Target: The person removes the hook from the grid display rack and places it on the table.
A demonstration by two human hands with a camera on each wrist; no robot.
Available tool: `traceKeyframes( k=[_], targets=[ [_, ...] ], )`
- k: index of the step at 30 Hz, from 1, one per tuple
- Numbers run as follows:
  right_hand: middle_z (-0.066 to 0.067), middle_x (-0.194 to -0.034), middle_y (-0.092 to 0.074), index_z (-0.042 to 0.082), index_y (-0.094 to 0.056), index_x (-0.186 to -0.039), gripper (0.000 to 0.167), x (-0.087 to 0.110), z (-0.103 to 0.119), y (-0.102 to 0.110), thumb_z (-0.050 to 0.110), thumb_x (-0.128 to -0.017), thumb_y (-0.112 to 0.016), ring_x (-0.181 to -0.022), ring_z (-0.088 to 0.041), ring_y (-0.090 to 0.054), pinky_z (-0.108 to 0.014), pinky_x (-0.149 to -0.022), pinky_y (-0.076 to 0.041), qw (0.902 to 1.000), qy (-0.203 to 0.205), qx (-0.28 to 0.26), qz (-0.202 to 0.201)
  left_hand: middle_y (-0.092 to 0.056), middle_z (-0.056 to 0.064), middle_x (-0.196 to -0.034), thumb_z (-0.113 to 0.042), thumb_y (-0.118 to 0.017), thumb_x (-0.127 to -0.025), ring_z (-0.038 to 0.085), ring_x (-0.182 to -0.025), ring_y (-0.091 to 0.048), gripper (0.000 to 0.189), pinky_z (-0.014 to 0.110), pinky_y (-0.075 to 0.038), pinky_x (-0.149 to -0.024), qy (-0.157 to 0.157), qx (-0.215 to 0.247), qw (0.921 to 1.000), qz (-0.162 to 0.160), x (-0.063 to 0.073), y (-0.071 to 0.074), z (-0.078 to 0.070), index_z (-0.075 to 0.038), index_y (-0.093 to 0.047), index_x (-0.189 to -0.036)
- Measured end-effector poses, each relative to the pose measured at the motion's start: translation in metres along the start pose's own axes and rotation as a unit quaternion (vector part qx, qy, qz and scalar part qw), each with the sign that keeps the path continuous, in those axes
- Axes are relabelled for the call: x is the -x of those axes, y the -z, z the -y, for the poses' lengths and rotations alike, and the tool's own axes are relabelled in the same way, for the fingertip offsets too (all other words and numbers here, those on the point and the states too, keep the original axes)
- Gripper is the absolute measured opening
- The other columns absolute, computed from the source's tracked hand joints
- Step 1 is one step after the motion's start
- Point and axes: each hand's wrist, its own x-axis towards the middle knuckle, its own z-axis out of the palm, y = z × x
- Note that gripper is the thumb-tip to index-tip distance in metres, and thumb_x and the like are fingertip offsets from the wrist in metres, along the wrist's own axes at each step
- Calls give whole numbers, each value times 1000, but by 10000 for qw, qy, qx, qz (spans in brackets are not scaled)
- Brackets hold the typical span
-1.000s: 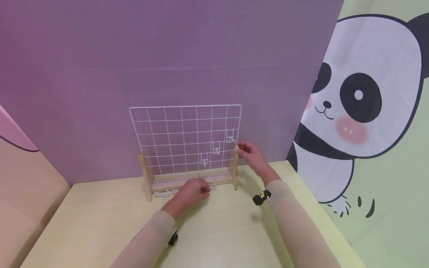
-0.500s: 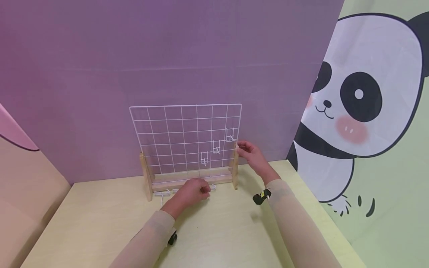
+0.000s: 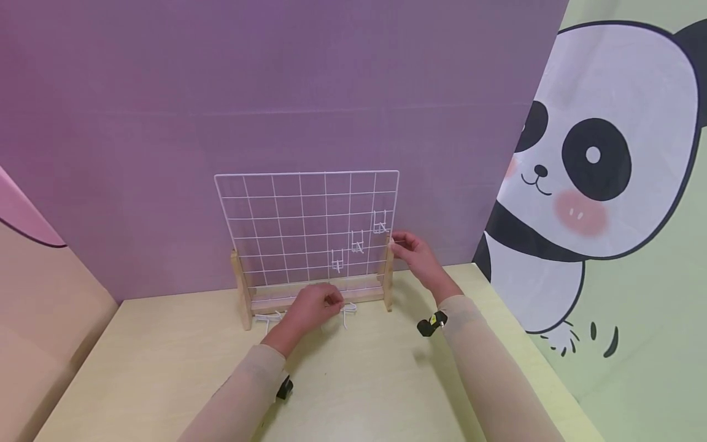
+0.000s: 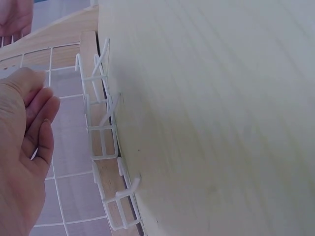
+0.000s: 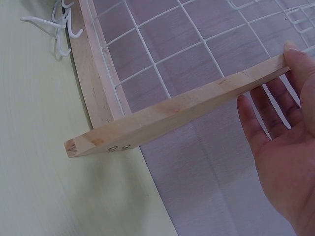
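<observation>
A white wire grid (image 3: 306, 173) stands upright in a wooden stand, with three small white wire hooks hung in a diagonal on its right half, one of them a low hook (image 3: 337, 265). My right hand (image 3: 414, 255) grips the top of the right wooden post (image 5: 172, 110), thumb on its front edge and fingers behind. My left hand (image 3: 312, 307) hovers before the grid's bottom, its fingers (image 4: 47, 105) loosely curled with nothing visible in them. Along the stand's base bar sit more wire hooks; one hook (image 3: 349, 308) is just right of my left hand, another hook (image 3: 267, 318) at the left end.
The pale wooden table (image 3: 353, 393) runs back to a purple wall covering (image 3: 166, 153). A panda drawing (image 3: 593, 159) covers the right wall. The left wooden post (image 3: 240, 291) holds the grid's other side. A black wrist camera (image 3: 432, 324) sits on my right sleeve.
My left hand has shifted slightly up and to the left, so the hook beside its fingertips shows more fully. My right hand has stayed on the post.
</observation>
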Motion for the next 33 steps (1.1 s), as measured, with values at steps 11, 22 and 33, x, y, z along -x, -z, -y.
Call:
traceKeyframes(
  k=[11,22,33],
  targets=[
    [-17,-138,-69,1,-64,-146,37,-1,-1,-1,16,-112,-67,-132,-33,-64,-52,-120,-49,10000,53,-29,-58,-75,-1,-98,-14,-83,-100,24,-99,-73,7,51,-62,-94,249,384,9931,-1078,-3,-4,-1,-12,-77,-102],
    [-16,-133,-70,-1,-65,-143,34,-2,-3,-2,13,-111,-67,-126,-28,-66,-51,-118,-51,9997,191,-87,-116,-73,13,-110,-13,-87,-96,35,-106,-69,26,56,-60,-99,277,910,9732,-2092,-10,-3,-9,-1,-75,-116],
    [-19,-137,-69,0,-65,-144,36,0,-2,-3,14,-112,-68,-130,-34,-65,-52,-119,-50,9998,106,-62,-131,-72,10,-112,-8,-88,-94,31,-108,-71,25,46,-61,-102,12,956,9678,-2329,-14,-1,-11,-4,-73,-113]
  ],
)
